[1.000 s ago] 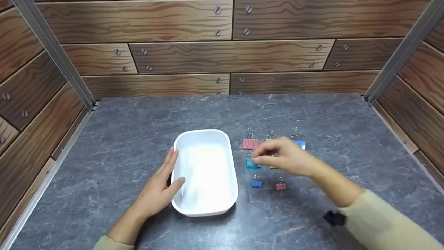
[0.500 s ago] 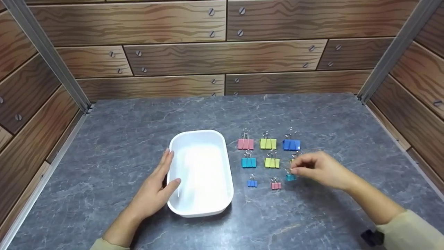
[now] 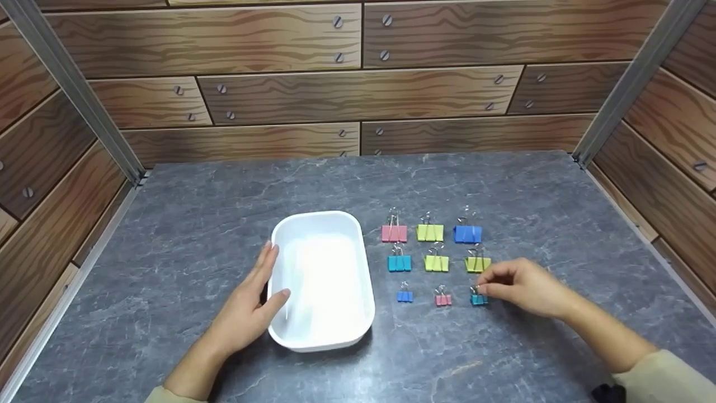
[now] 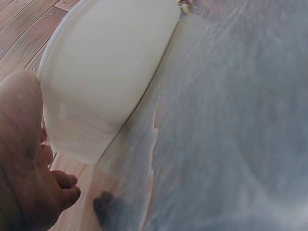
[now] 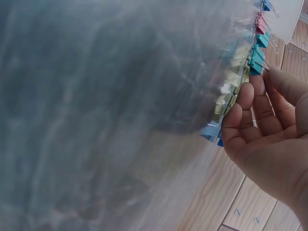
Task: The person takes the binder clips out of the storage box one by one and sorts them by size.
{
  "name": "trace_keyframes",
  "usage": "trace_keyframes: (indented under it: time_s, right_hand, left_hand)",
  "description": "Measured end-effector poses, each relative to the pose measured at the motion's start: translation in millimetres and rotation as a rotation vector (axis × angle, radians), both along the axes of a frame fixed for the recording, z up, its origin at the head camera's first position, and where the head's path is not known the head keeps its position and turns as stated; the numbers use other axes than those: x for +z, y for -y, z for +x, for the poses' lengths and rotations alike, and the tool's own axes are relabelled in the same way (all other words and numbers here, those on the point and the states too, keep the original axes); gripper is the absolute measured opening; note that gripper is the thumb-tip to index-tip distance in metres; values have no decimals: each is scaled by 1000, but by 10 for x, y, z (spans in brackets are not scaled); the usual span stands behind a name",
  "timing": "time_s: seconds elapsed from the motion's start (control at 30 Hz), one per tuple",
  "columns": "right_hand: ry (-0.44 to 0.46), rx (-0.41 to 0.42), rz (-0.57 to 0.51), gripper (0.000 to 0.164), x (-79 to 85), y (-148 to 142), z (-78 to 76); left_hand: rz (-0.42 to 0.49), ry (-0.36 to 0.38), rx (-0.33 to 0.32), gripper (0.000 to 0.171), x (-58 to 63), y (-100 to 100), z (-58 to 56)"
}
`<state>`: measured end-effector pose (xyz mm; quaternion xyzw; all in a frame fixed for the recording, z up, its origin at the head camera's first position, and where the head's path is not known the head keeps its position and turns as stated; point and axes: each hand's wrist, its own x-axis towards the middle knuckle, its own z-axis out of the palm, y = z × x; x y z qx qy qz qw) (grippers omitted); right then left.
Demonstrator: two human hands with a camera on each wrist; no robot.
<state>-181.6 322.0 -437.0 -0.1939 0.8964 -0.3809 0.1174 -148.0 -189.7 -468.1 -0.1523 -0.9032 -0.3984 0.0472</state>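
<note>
My right hand (image 3: pixel 523 285) pinches the wire handle of a small teal binder clip (image 3: pixel 479 300) between thumb and fingers. In the right wrist view, the same teal clip (image 5: pixel 256 60) shows at the fingertips of the hand (image 5: pixel 269 115). It sits at the right end of the front row, beside a small pink binder clip (image 3: pixel 443 300) and a small blue binder clip (image 3: pixel 405 296). My left hand (image 3: pixel 246 308) rests on the left side of a white tray (image 3: pixel 366 291), fingers straight along the outside and thumb over the rim. The tray's outer wall (image 4: pixel 106 72) fills much of the left wrist view.
Behind the front row stand a teal clip (image 3: pixel 399 263) and two yellow-green clips (image 3: pixel 436 263). Farthest back are a pink clip (image 3: pixel 394 233), a yellow-green clip (image 3: pixel 429 233) and a large blue clip (image 3: pixel 467 234). Wood-patterned walls (image 3: pixel 279 98) enclose the grey marbled tabletop (image 3: pixel 224 196).
My right hand has carried the small teal clip rightward from over the middle row, then down to the front row's right end. My left hand stays at the tray; the head view has shifted slightly.
</note>
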Motion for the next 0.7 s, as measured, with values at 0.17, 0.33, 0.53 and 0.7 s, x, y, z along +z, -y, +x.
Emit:
trace_keyframes:
  time_s: [0.17, 0.33, 0.53, 0.7]
  right_hand:
    - [6, 7, -23, 8, -34, -6, -20]
    - [-1, -2, -24, 9, -56, -24, -32]
    - [-19, -32, 24, 12, -52, -10, -32]
    - [-93, -94, 81, 20, 11, -16, 3]
  left_hand:
    - [-10, 6, 8, 80, -2, 12, 8]
    - [-8, 6, 8, 80, -6, 14, 10]
    - [-20, 5, 13, 81, 13, 21, -15]
    - [-43, -14, 12, 83, 69, 35, -37]
